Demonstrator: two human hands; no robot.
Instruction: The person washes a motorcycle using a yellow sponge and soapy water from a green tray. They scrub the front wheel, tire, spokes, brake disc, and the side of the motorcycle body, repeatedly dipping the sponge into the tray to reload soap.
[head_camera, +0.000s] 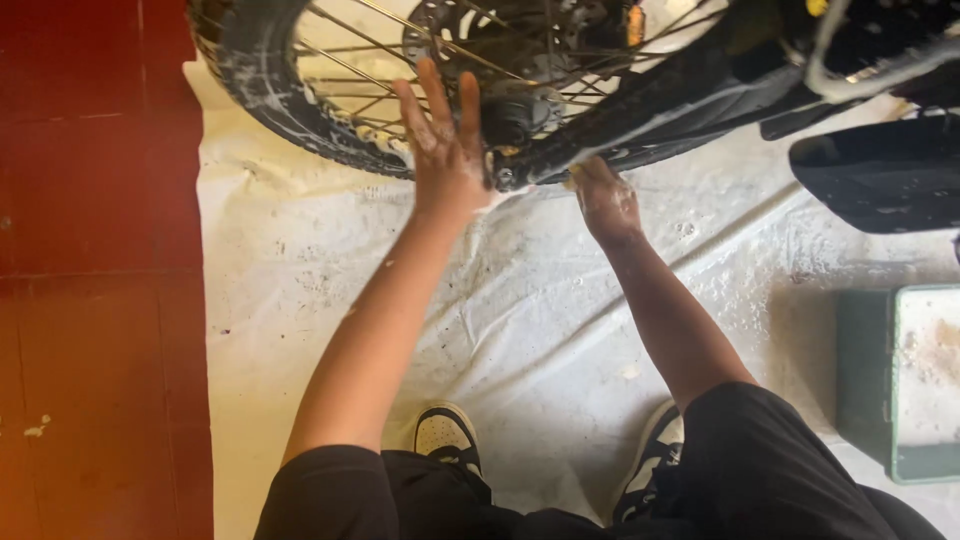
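Observation:
A soapy bicycle wheel with a black tyre, thin spokes and a dark hub stands at the top of the head view. My left hand lies flat against the spokes beside the hub, fingers spread and upward, holding nothing. My right hand is closed and pressed to the black frame tube just right of the hub. A pale yellowish thing peeks out at its fingers; I cannot tell what it is. Both hands are wet with suds.
A white plastic sheet covers the floor under the bike, with red tiles to the left. A green box stands at the right edge. A black bike part juts out at upper right. My shoes rest on the sheet.

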